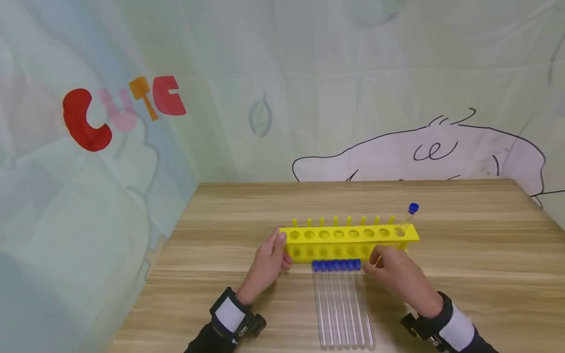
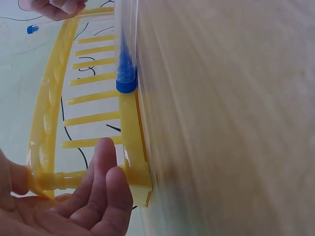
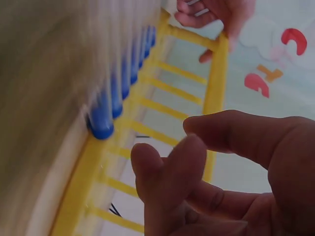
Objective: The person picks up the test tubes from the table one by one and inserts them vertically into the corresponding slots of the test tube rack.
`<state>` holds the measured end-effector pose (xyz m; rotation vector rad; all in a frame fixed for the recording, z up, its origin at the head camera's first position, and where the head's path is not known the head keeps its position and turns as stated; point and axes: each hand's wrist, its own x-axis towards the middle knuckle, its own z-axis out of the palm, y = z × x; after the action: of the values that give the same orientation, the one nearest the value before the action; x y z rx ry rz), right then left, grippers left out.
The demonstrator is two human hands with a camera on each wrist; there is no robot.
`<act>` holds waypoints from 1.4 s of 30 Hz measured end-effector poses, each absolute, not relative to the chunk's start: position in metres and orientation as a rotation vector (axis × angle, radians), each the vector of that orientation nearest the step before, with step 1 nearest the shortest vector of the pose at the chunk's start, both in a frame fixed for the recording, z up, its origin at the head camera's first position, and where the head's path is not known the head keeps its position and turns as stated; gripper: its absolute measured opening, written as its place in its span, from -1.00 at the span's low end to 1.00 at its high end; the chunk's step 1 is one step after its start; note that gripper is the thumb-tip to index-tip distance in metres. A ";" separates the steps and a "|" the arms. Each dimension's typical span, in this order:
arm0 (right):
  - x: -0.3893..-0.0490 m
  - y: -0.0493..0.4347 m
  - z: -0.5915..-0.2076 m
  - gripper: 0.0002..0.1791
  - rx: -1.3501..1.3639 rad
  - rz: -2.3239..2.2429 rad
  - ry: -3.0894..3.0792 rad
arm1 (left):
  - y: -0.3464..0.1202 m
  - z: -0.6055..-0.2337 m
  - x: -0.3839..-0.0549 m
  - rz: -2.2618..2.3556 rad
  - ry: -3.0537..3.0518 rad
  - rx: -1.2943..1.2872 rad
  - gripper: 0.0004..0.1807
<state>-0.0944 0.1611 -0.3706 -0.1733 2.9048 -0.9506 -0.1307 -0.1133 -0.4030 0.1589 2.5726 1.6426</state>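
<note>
A yellow test tube rack stands across the table. My left hand holds its left end, thumb at the top plate and fingers by the end post. One clear test tube with a blue cap stands in the rightmost hole, leaning to the right. Several more blue-capped test tubes lie side by side in front, caps toward the rack's lower front edge. My right hand hovers just right of those caps, fingers loosely bent. In the right wrist view a gap shows between its thumb and fingers, with nothing held.
Upright yellow pegs line the rack's back side. The wooden table reaches back to a printed cloth with a line drawing and coloured letters. Black bands with cameras sit on both wrists.
</note>
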 end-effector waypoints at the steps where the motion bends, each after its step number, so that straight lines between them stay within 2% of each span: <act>1: -0.094 0.159 -0.373 -0.82 -0.173 -0.941 2.904 | -0.113 -0.403 -0.131 1.647 2.572 0.163 -0.30; 17: -0.085 0.144 -0.402 -0.77 -0.119 -0.845 2.899 | -0.112 -0.403 -0.130 1.626 2.584 0.185 -0.27; 34: -0.086 0.141 -0.408 -0.55 -0.099 -0.813 2.916 | -0.114 -0.404 -0.129 1.643 2.573 0.191 -0.30; 42: -0.087 0.142 -0.406 -0.53 -0.106 -0.817 2.910 | -0.113 -0.402 -0.130 1.642 2.584 0.193 -0.31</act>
<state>-0.0870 0.1417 -0.4060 -0.1061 2.9096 -0.8169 -0.1299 -0.1135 -0.4021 0.1930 2.5842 1.6418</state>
